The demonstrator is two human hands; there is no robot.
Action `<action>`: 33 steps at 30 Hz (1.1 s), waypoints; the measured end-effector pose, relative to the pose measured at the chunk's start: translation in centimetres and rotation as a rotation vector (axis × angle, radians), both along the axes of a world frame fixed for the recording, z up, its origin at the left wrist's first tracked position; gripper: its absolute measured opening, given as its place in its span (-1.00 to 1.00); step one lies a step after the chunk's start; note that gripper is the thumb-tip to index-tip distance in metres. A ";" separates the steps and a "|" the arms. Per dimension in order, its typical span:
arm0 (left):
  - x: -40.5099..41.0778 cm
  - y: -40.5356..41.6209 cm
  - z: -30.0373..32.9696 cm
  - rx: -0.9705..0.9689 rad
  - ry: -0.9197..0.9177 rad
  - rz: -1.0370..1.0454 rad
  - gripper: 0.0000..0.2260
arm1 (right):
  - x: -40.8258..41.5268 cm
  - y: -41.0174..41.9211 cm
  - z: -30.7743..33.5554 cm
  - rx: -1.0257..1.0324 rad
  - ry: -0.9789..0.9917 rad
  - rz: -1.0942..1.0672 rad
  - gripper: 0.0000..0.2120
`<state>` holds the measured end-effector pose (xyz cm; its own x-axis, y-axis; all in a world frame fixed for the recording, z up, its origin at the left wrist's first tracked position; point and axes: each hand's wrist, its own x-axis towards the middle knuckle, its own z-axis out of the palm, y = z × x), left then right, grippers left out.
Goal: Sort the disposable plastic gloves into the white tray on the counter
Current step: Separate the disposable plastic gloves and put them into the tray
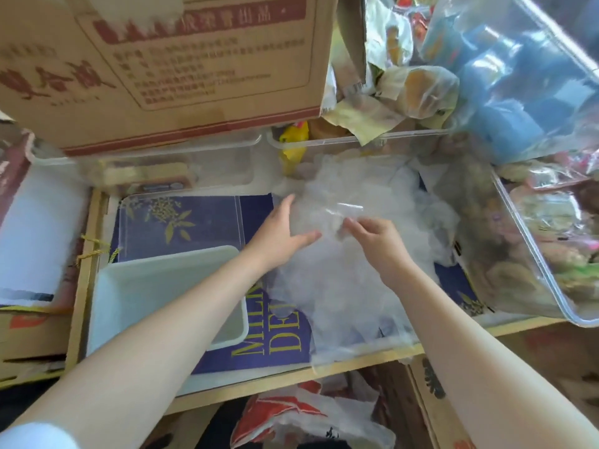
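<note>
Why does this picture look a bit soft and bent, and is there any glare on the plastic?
Head view: the wide-angle lens bows straight edges, like the counter's wooden rim; the cardboard box print is blurred and soft; a bright streak of glare sits on the gloves between the left hand and right hand; light is soft and even, with faint shadows; the white tray looks evenly lit.

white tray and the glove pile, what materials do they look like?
White tray: probably moulded plastic, matte opaque, rounded rim and corners. Glove pile: thin clear plastic film, crinkled and slightly glossy, the blue surface showing through it.
</note>
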<state>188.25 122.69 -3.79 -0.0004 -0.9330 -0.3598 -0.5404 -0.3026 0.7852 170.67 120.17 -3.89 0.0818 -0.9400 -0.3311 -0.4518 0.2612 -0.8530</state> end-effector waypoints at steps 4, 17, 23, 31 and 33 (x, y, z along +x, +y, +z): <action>-0.3 -0.2 0.2 0.063 0.298 0.110 -0.39 | -1.5 0.4 1.2 -0.024 -0.014 0.034 -0.60; -1.7 2.8 4.0 0.112 0.598 0.270 -0.77 | -3.2 4.2 2.7 0.076 -0.243 0.000 -0.93; -1.6 5.6 3.4 0.225 0.740 0.212 -0.74 | -3.9 4.9 1.8 0.203 -0.494 -0.476 -0.90; -5.4 7.4 3.3 0.149 0.661 0.442 -0.84 | -4.0 9.3 0.4 0.441 -0.410 -0.306 -0.83; -5.5 7.4 2.9 0.094 0.305 0.373 -0.87 | -4.5 9.7 0.5 0.432 -0.259 -0.261 -0.67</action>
<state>182.72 130.04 -0.88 0.2094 -0.8530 -0.4780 -0.1311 -0.5089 0.8508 166.13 129.88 -3.37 -0.0052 -0.7239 -0.6899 -0.1160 0.6856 -0.7186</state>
